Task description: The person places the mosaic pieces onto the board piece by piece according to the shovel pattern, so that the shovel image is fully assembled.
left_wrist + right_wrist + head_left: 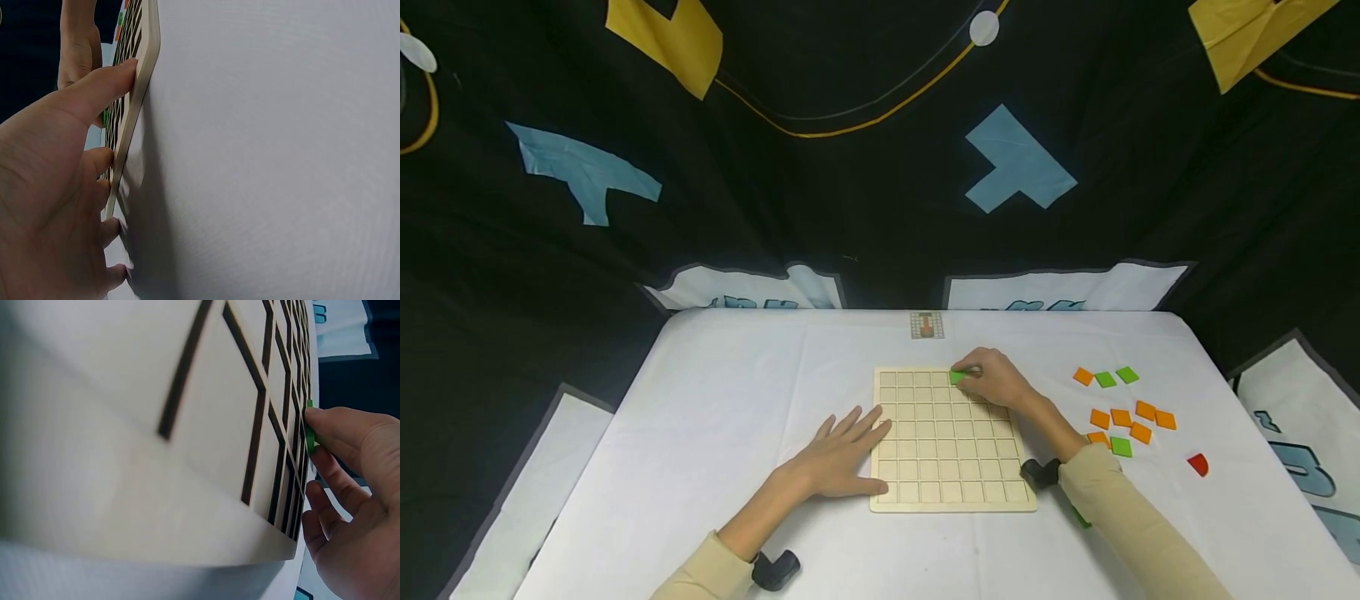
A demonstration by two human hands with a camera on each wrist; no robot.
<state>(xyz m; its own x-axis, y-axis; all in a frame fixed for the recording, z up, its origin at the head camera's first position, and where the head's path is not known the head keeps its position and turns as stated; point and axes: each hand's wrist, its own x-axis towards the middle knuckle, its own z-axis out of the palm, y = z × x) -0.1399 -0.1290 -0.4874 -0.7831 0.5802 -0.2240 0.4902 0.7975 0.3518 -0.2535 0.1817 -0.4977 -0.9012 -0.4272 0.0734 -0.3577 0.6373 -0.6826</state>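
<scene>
A pale wooden board [951, 507] with a grid of square cells lies flat on the white table. My right hand [1000, 382] pinches a green square tile [957, 377] between thumb and fingertip at the board's far row, right of its middle. The right wrist view shows the same tile [310, 439] at the fingertips of the right hand [362, 500], against the grid. My left hand [835, 458] lies with spread fingers at the board's left edge; in the left wrist view the thumb of the left hand [56, 156] touches the board's rim [140, 81].
Right of the board lie several orange tiles [1121, 417], several green tiles [1122, 447] and a red piece [1198, 464]. Another green piece [1081, 518] is partly under the right sleeve. A small gridded picture card [927, 325] lies beyond the board, near the table's far edge.
</scene>
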